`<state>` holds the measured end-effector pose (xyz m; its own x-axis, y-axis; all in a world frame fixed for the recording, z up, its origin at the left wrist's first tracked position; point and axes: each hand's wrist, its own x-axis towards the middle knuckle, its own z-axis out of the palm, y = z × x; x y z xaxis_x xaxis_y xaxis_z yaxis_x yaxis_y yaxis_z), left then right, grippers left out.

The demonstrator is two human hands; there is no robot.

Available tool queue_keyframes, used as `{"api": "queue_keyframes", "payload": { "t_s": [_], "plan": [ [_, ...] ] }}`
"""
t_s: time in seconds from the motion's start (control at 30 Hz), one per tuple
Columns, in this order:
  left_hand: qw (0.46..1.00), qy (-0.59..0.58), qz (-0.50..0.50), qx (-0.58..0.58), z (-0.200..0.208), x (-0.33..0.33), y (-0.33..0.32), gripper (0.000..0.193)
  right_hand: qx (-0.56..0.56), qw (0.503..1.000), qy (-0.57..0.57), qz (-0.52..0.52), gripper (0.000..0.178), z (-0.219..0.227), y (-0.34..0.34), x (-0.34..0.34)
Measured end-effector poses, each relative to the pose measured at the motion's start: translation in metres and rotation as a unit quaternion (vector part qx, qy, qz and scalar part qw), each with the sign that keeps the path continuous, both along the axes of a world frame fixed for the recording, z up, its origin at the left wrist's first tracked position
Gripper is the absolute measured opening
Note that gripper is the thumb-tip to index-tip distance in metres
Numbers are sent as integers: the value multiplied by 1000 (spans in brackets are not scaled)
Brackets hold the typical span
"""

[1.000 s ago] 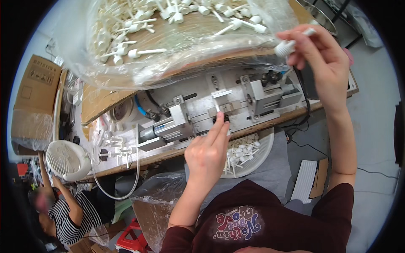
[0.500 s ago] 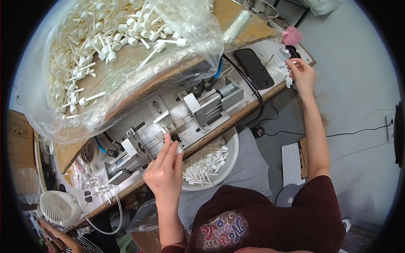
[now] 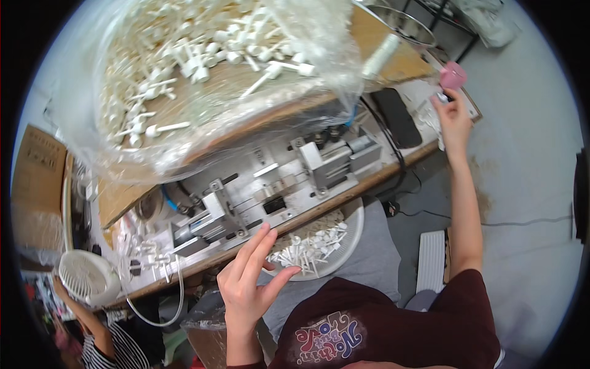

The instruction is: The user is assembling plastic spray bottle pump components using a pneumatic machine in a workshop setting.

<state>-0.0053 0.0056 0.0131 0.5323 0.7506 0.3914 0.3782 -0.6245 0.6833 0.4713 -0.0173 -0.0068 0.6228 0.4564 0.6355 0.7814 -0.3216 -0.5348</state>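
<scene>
My left hand hovers in front of the bench edge, beside the basin. Its fingers are stretched out, the thumb apart, and nothing shows in it. The basin on my lap holds many small white plastic stem-shaped pieces. At the bench's far right end my right hand is closed with curled fingertips at a small white-and-dark thing, beside a pink object. What exactly it grips is too small to tell. Between my hands lies a metal fixture with no white piece visible in it.
Two metal cylinder clamps flank the fixture. Behind them, a large clear plastic bag holds many white capped stems. A black phone lies at right, a white fan at left. Another person's arm shows at lower left.
My left hand has drawn back from the fixture toward me and opened; the white piece at its fingers is gone from it. My right hand has shifted slightly closer to the pink object. The view has tilted.
</scene>
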Motion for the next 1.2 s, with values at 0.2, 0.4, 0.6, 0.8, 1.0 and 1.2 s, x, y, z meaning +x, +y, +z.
{"api": "queue_keyframes", "payload": {
  "t_s": [0.2,0.4,0.6,0.8,1.0,1.2],
  "plan": [
    [995,-75,-44,55,-2,3,4,56,114,918,-92,368,24,103,64,-158],
    [987,-111,-93,73,-7,16,-5,51,-38,835,-212,506,26,118,208,-247],
    [986,-137,-70,58,-20,0,-18,50,-182,915,-90,348,84,111,319,-304],
    [976,-207,-57,-42,-30,-13,-25,61,-221,934,-63,273,108,97,342,-348],
    [957,-260,-118,-55,-26,-3,-21,62,-192,955,21,226,103,98,354,-355],
    [954,-274,-107,-61,-34,-7,-21,61,-190,947,81,248,96,103,361,-355]
  ]
}}
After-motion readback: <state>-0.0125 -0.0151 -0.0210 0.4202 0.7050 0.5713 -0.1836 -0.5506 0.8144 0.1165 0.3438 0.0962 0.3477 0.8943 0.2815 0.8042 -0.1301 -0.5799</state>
